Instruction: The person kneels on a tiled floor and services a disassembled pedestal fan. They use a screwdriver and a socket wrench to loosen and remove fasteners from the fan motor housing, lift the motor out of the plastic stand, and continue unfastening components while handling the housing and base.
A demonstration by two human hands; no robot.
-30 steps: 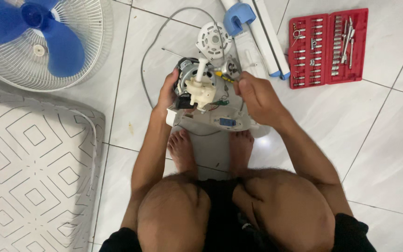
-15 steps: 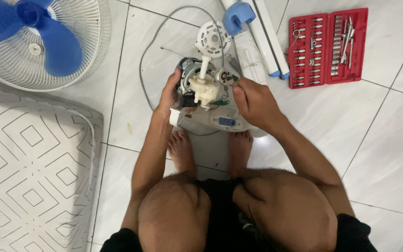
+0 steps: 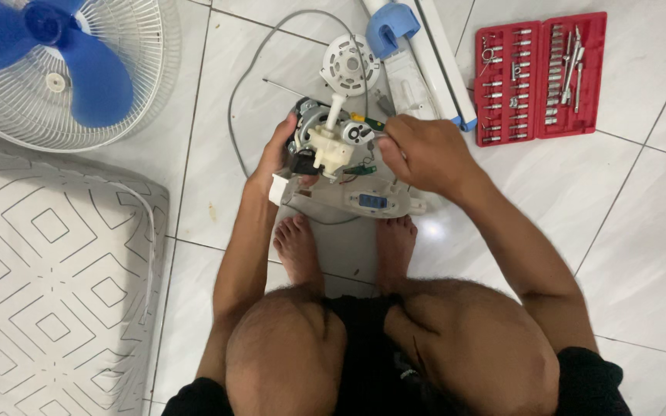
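While squatting on the white tiled floor [image 3: 641, 231], bare feet side by side under the work. Left hand [image 3: 275, 158] wrapped around the 9 o'clock side of the exposed fan motor assembly with cream plastic gearbox and white shaft [image 3: 325, 146]; grip closed on it, fingers curled behind the dark motor body, thumb in front. Right hand [image 3: 418, 154] at the 3 o'clock side of the motor; grip pinched shut on the small screwdriver with a green-and-yellow handle [image 3: 368, 123], of which only a short length shows past the fingertips; tip at the gearbox top, exact contact point not discernible. Motor seated on the pale grey plastic fan housing with a blue switch block [image 3: 371, 202], resting on the floor just above the toes.

At 12 o'clock from the motor: round white perforated plastic disc [image 3: 348, 63], touching the shaft end or just beyond it, cannot tell which. Grey power cord [image 3: 233, 108] looped from 12 round to 9 o'clock. Open red plastic socket-and-bit case [image 3: 541, 77] at 2 o'clock, well apart. White fan column with blue clamp [image 3: 410, 31] between disc and case. White wire fan guard with blue blades [image 3: 63, 69] at 10 o'clock. Grey mattress with diamond pattern [image 3: 48, 285] at 8 o'clock.
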